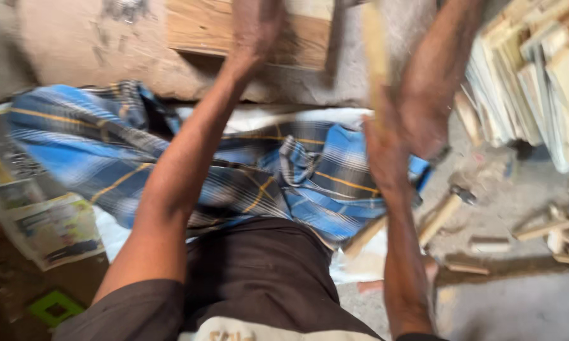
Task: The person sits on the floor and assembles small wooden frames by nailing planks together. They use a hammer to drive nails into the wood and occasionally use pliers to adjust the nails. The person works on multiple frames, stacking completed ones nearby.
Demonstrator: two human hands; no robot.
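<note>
Woodworking floor: stacked wood slats point(531, 76)

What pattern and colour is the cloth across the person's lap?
The cloth is a blue and dark checked plaid with thin yellow lines, seen in the head view.

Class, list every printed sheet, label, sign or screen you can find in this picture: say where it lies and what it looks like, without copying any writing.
Printed paper sheets: on the floor at the left, beside the blue checked cloth; flat, rectangular, pale with blurred colour pictures.
Printed marks on the shirt hem: bottom edge; orange on a pale band.
No screens or signs show.
</note>
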